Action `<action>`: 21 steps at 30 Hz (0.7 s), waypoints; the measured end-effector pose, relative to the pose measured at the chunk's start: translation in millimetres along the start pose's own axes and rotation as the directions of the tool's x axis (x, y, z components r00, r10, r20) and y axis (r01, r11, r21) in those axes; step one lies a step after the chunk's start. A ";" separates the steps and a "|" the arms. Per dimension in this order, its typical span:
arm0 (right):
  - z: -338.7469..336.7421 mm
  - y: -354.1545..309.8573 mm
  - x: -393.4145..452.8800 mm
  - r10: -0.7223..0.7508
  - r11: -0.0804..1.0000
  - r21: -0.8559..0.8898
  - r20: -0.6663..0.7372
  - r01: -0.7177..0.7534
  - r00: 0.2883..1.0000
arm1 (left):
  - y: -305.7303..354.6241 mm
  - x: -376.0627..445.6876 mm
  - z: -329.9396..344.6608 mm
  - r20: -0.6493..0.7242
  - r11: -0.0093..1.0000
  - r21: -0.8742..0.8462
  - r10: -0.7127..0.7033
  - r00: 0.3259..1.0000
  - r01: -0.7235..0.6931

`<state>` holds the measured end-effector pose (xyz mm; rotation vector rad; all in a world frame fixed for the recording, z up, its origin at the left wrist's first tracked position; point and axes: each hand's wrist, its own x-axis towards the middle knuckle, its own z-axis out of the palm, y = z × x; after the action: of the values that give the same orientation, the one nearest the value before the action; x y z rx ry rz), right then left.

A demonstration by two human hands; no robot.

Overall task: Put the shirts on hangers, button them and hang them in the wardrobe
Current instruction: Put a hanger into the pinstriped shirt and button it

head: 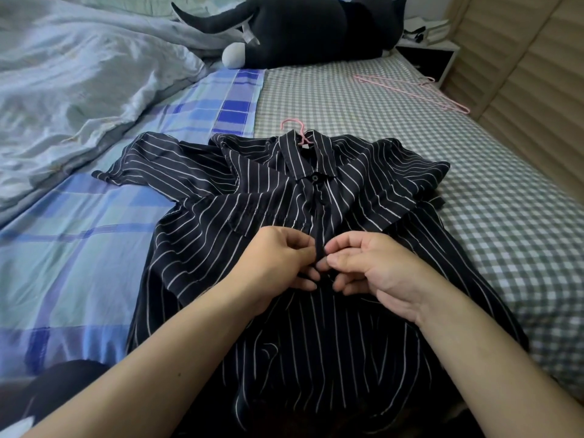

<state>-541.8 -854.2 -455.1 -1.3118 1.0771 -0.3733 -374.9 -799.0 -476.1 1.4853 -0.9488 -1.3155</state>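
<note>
Bed (363,90): both hands, left hand (278,257), right hand (373,267), pinch striped shirt (240,197) placket.

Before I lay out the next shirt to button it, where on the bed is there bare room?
The checked sheet lies bare between the striped shirt and the plush cat, as far right as the pink hangers. A bare strip also runs right of the shirt. The left is crowded by the rumpled duvet; both hands work at the middle.

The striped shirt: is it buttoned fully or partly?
Partly. On the striped shirt the collar button is closed; both hands pinch the placket lower down.
</note>
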 end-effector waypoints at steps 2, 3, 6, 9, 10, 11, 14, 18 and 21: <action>0.2 -0.7 0.1 0.017 1.000 -0.019 0.009 -0.017 1.000 | -0.5 -0.1 0.8 -0.009 0.999 0.036 0.012 1.000 -0.012; 1.6 -0.6 0.2 0.023 0.999 -0.040 0.007 -0.023 1.000 | -0.6 -0.3 0.8 -0.021 0.999 0.050 0.021 1.000 -0.020; 11.7 1.9 0.6 -0.021 0.994 -0.105 -0.058 0.015 0.998 | 0.3 -1.1 1.5 -0.051 0.997 0.068 0.045 0.998 -0.041; 22.8 6.3 0.8 -0.121 0.983 -0.156 -0.173 0.095 0.978 | 0.5 -0.5 1.9 -0.092 0.997 0.048 0.057 0.994 -0.052; 25.2 8.2 1.1 -0.164 0.970 -0.215 -0.219 0.116 0.962 | 0.6 -0.4 2.4 -0.103 0.997 0.046 0.065 0.993 -0.060; 27.2 10.3 1.5 -0.216 0.944 -0.302 -0.261 0.133 0.941 | 0.7 -0.4 3.0 -0.109 0.996 0.056 0.074 0.991 -0.068; 31.4 15.9 1.6 -0.388 0.820 -0.545 -0.306 0.174 0.869 | 0.3 -0.8 3.9 -0.118 0.984 0.136 0.131 0.984 -0.115; 32.9 16.7 3.3 -0.452 0.790 -0.574 -0.311 0.214 0.836 | -5.9 1.9 3.5 -0.213 0.985 0.114 0.149 0.966 -0.126; 32.9 15.0 3.9 -0.402 0.855 -0.467 -0.323 0.225 0.857 | -7.9 3.1 3.6 -0.210 0.988 0.105 0.136 0.968 -0.116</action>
<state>-518.6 -833.5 -473.9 -1.8640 1.3379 -0.7288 -378.2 -800.2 -484.6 1.5759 -0.9544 -1.0074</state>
